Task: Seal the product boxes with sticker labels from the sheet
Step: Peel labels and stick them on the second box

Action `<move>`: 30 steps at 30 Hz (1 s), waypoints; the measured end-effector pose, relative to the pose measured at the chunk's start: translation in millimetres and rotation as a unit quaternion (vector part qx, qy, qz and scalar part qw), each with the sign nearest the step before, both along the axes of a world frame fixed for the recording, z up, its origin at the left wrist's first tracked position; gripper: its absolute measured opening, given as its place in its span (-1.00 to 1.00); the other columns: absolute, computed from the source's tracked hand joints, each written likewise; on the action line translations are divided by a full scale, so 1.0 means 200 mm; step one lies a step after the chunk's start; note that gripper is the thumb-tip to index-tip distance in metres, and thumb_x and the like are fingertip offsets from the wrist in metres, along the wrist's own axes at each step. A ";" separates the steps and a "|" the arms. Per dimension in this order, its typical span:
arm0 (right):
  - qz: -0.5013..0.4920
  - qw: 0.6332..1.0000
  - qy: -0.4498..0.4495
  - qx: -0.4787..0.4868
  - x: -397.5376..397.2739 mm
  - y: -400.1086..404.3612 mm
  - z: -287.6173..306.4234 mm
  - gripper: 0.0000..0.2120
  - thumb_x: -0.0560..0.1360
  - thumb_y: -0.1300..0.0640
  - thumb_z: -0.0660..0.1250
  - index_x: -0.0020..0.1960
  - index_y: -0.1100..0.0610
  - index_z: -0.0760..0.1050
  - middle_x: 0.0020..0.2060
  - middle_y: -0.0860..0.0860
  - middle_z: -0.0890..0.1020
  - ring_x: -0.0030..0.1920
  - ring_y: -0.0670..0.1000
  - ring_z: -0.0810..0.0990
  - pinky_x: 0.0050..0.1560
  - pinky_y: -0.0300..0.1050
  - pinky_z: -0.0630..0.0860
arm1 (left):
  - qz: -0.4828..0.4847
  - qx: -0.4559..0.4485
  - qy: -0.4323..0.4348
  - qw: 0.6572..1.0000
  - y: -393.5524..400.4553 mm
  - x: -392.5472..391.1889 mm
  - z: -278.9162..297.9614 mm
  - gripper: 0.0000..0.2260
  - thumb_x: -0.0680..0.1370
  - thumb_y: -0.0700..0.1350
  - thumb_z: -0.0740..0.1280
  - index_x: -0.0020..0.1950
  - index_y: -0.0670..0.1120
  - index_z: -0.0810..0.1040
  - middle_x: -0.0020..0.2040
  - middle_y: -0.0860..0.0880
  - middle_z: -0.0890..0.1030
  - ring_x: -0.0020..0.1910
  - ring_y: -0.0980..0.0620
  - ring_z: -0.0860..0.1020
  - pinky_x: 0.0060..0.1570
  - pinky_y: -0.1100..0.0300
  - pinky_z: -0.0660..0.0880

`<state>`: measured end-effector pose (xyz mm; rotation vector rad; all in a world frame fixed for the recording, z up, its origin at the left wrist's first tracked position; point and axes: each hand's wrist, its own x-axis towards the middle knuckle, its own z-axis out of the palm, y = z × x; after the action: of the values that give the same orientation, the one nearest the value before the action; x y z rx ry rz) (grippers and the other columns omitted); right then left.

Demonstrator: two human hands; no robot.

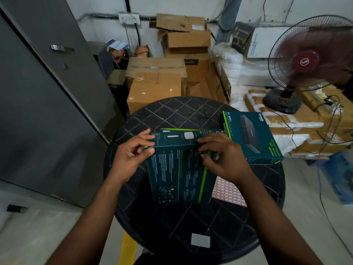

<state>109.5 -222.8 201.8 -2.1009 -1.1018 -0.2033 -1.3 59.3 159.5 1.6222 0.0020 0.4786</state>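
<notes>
**Two hands on a box edge, sticker sheet waiting beside it**

Two bare hands, mine, meet at the far top edge of a dark teal product box (179,169) that lies flat at the middle of the round black worktop (172,226). My left hand (131,153) curls around the box's left corner, thumb and fingers closed on it to steady it. My right hand (219,157) presses its fingertips together on the edge seam near the middle; whether a sticker sits under them I cannot tell.

I judge the box light and stiff: printed card with crisp corners and a smooth, slightly slick coating. Holding it by the corners and edges seems safest, since the broad faces could dent under pressure.

The sticker sheet (228,192), pinkish with a grid of small labels, lies just right of the box, partly tucked under it and under my right wrist. The labels look thin and easy to crease.

A second teal box (252,136), a network switch, rests further right, overhanging the worktop's rim. Another box (191,131) lies behind the first.

Beyond stand stacked cardboard cartons (154,88), a grey cabinet (47,92) on the left, and a spinning red fan (305,62) on the right.
</notes>
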 end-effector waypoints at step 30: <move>-0.054 0.994 -0.030 0.086 -0.06 0.17 0.02 -0.98 0.50 0.18 0.47 -0.08 0.13 0.67 -0.15 -0.03 0.67 -0.15 -0.14 0.58 -0.11 -0.32 0.50 | 0.144 0.387 0.018 0.911 -0.27 0.12 0.18 -0.85 0.43 -0.03 0.57 -0.02 0.07 0.73 0.03 0.17 0.71 0.07 0.14 0.62 0.07 -0.08 0.56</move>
<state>96.7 -188.0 206.4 -2.0126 -0.9691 -0.4010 23.3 4.3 195.2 2.4319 0.0899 0.7339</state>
